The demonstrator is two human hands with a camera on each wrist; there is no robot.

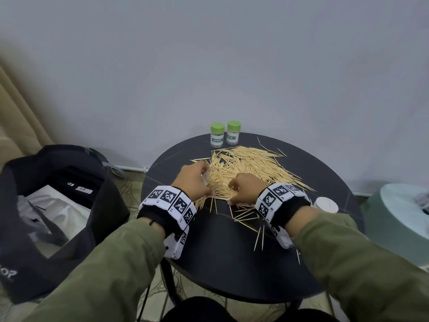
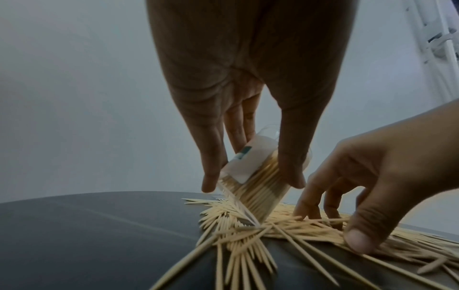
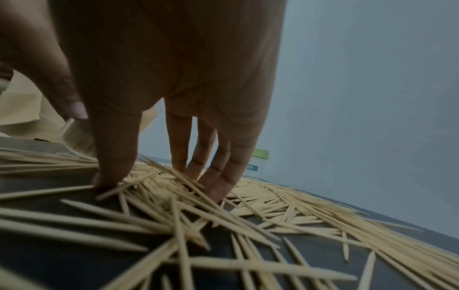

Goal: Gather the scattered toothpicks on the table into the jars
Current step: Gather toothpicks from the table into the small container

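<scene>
Left wrist view: left hand (image 2: 248, 94) gripping clear jar (image 2: 258, 176) between thumb and fingers, jar tilted mouth-down, part filled, mouth touching toothpick pile (image 2: 273, 229). Right hand (image 2: 377, 188) just beside jar, fingers spread and bent, fingertips (image 2: 303, 212) pressed into pile, thumb on loose sticks; nothing pinched that can be made out. Head view: both hands at near edge of pile on round dark table (image 1: 185, 252), bulk of pile beyond jar. Two green-lidded jars (image 1: 225, 134) upright at far rim, well apart from held jar. White lid (image 1: 326, 204) near right wrist.
</scene>
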